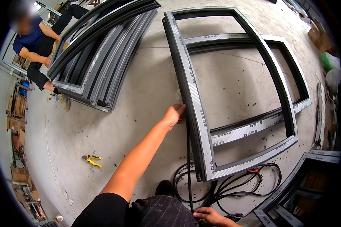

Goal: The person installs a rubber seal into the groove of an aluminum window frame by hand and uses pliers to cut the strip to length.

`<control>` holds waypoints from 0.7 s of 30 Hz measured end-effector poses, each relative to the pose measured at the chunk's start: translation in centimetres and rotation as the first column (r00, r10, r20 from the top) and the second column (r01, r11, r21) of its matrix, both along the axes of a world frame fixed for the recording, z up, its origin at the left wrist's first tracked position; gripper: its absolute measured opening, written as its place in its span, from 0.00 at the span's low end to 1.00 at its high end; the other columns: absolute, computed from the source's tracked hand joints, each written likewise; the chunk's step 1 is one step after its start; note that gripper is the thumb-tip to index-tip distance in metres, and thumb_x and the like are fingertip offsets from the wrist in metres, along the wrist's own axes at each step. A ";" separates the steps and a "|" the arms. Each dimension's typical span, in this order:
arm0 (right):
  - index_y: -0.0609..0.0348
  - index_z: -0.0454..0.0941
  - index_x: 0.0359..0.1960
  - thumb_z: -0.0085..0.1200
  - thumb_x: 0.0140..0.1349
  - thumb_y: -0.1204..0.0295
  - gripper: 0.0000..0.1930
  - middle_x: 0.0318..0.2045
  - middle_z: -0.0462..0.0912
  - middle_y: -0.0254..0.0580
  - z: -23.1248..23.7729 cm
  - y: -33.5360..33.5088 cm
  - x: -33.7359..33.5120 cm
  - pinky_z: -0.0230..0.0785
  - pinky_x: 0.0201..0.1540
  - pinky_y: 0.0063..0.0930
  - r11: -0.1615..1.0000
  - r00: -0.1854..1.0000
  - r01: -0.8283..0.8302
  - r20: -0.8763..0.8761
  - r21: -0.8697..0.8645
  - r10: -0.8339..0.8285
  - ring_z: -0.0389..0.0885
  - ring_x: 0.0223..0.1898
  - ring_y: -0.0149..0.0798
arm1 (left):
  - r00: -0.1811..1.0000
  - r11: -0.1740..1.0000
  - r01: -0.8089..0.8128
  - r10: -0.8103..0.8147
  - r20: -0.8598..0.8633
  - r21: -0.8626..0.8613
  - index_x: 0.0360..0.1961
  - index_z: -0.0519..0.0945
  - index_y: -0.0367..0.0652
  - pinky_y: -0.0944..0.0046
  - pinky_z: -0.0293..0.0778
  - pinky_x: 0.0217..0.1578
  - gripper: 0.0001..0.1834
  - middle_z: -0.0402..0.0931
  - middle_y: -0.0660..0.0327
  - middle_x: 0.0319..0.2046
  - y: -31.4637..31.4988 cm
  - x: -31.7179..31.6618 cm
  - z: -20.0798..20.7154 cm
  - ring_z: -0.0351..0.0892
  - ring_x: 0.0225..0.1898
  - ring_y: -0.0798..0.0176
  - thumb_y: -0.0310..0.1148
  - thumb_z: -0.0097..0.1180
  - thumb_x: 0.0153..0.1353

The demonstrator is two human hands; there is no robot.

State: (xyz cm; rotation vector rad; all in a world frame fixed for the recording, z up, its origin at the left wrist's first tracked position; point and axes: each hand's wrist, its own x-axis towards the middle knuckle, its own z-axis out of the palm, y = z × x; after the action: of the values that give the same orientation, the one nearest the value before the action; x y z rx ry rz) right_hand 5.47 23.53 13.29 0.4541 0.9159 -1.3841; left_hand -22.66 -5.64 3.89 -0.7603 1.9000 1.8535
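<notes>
A dark grey window frame (196, 104) with printed protective film stands in front of me, tilted. At its left edge my left hand (174, 114) is closed, thumb and fingers pinching at the groove where a black rubber strip (188, 162) runs. The strip hangs down from there along the frame's side. Lower down, my right hand (208, 215) grips the strip between thumb and fingers, beside my dark-clothed leg. More of the strip lies in loose coils (231, 189) on the floor under the frame's bottom corner.
Behind stands a second frame (250, 123). Several stacked frames (113, 56) lean at the upper left, with a co-worker (32, 45) seated beside them. Yellow-handled pliers (92, 160) lie on the concrete floor. More frame pieces (288, 189) are at the lower right.
</notes>
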 end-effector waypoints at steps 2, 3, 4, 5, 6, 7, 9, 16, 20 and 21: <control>0.64 0.78 0.41 0.53 0.64 0.64 0.14 0.32 0.81 0.39 -0.7 0.4 0.4 0.72 0.41 0.29 0.999 0.999 0.005 -0.037 -0.039 -0.006 0.79 0.37 0.32 | 0.999 1.000 0.031 -0.031 0.010 0.002 0.43 0.77 0.34 0.66 0.75 0.29 0.20 0.79 0.60 0.30 -0.2 -0.6 -0.6 0.75 0.26 0.67 0.44 0.49 0.67; 0.64 0.78 0.42 0.52 0.65 0.65 0.13 0.34 0.81 0.40 -1.0 0.6 0.6 0.72 0.44 0.32 0.999 0.997 -0.022 -0.074 -0.047 0.018 0.79 0.39 0.34 | 0.999 0.999 0.042 -0.042 0.014 0.002 0.44 0.77 0.35 0.65 0.75 0.30 0.20 0.79 0.60 0.31 -0.4 -0.8 -0.8 0.76 0.27 0.66 0.44 0.50 0.66; 0.64 0.78 0.42 0.50 0.65 0.66 0.13 0.36 0.82 0.42 -1.5 0.9 0.9 0.72 0.46 0.34 0.997 0.993 -0.048 -0.110 -0.054 0.042 0.79 0.41 0.36 | 1.000 1.000 -0.009 0.009 0.007 0.004 0.45 0.77 0.35 0.64 0.76 0.30 0.20 0.79 0.60 0.32 -0.5 -0.8 -1.0 0.76 0.27 0.66 0.44 0.51 0.66; 0.63 0.78 0.44 0.53 0.64 0.67 0.13 0.36 0.82 0.40 -2.9 1.4 1.5 0.72 0.46 0.32 0.996 0.983 -0.086 -0.163 -0.020 0.081 0.80 0.40 0.35 | 0.999 0.999 -0.052 0.052 -0.007 0.008 0.45 0.77 0.35 0.63 0.76 0.30 0.20 0.79 0.60 0.32 -0.3 -1.2 -1.0 0.76 0.27 0.66 0.43 0.52 0.65; 0.63 0.77 0.46 0.55 0.63 0.68 0.14 0.37 0.82 0.39 -4.2 1.7 2.4 0.73 0.45 0.29 0.993 0.971 -0.118 -0.206 0.022 0.120 0.81 0.39 0.35 | 0.996 0.996 -0.091 0.092 -0.013 0.019 0.45 0.77 0.36 0.62 0.76 0.30 0.19 0.79 0.60 0.32 -0.2 -1.4 -1.2 0.76 0.28 0.66 0.43 0.53 0.64; 0.62 0.77 0.48 0.58 0.61 0.69 0.15 0.37 0.83 0.38 -5.3 2.2 3.4 0.73 0.45 0.27 0.987 0.956 -0.147 -0.246 0.065 0.159 0.81 0.38 0.34 | 0.992 0.992 -0.118 0.120 -0.029 0.053 0.42 0.77 0.38 0.62 0.75 0.32 0.17 0.79 0.61 0.31 -0.6 -2.4 -1.5 0.76 0.29 0.66 0.43 0.55 0.63; 0.67 0.78 0.46 0.54 0.65 0.67 0.15 0.35 0.83 0.38 -4.6 1.9 2.7 0.72 0.48 0.25 0.996 0.983 -0.085 -0.163 0.034 0.089 0.80 0.41 0.30 | 0.996 0.996 -0.089 0.090 -0.019 0.022 0.37 0.77 0.41 0.64 0.75 0.34 0.13 0.79 0.63 0.30 -1.9 -4.2 -1.7 0.76 0.31 0.66 0.41 0.56 0.63; 0.64 0.79 0.45 0.55 0.64 0.63 0.16 0.31 0.82 0.32 -3.3 2.3 2.8 0.69 0.36 0.21 0.985 0.896 -0.072 -0.423 0.160 0.134 0.74 0.30 0.26 | 0.998 0.997 -0.035 0.031 0.058 0.071 0.39 0.74 0.41 0.63 0.75 0.42 0.13 0.78 0.63 0.34 -0.1 -0.1 0.2 0.77 0.35 0.65 0.41 0.54 0.65; 0.66 0.77 0.44 0.54 0.65 0.65 0.15 0.31 0.83 0.35 -3.9 2.7 4.0 0.72 0.38 0.23 0.961 0.880 0.033 -0.464 0.274 0.102 0.78 0.33 0.27 | 0.999 0.990 -0.038 0.038 -0.003 0.139 0.40 0.73 0.37 0.62 0.75 0.42 0.15 0.78 0.60 0.34 0.7 1.4 -1.4 0.78 0.36 0.64 0.39 0.54 0.65; 0.68 0.77 0.44 0.55 0.65 0.66 0.15 0.32 0.83 0.37 -4.6 2.7 4.4 0.72 0.40 0.24 0.963 0.909 0.106 -0.417 0.246 0.006 0.79 0.34 0.28 | 0.998 0.988 -0.045 0.050 -0.027 0.151 0.40 0.73 0.35 0.62 0.75 0.41 0.15 0.78 0.59 0.34 0.6 1.5 -1.5 0.78 0.35 0.64 0.39 0.54 0.65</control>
State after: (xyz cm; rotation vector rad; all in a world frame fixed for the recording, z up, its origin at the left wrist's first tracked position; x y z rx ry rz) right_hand 9.90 26.20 8.65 0.3900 1.4596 -1.4389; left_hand -21.14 -5.08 2.44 -0.7371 1.7501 2.0219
